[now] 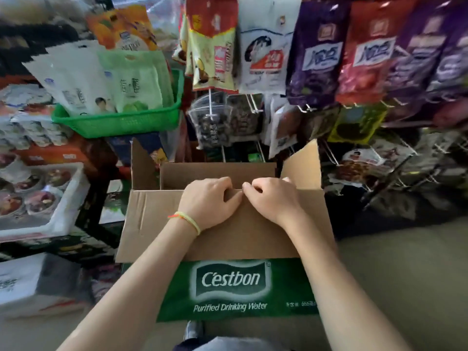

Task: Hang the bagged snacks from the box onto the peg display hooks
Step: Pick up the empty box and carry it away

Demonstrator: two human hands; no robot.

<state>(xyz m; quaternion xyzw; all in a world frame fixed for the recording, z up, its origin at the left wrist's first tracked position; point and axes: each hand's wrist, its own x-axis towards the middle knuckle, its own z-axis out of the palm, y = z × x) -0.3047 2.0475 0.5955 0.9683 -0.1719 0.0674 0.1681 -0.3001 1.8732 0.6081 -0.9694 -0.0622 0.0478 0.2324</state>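
A brown cardboard box [157, 224] with a green water-brand print stands in front of me, its side flaps up. My left hand [210, 201] and my right hand [271, 201] lie side by side on the near flap, fingers curled over its top edge. The near flap hides the inside of the box. Behind the box, the peg display [255, 107] carries hanging snack bags: yellow-red ones [212, 44], a white one [263, 51], purple and red ones [354, 51].
A green basket [116, 122] with white and green pouches stands at the back left. A white tray [60, 216] of packed goods sits at the left. More bags hang low on the right hooks [364, 163]. Pale floor lies to the right.
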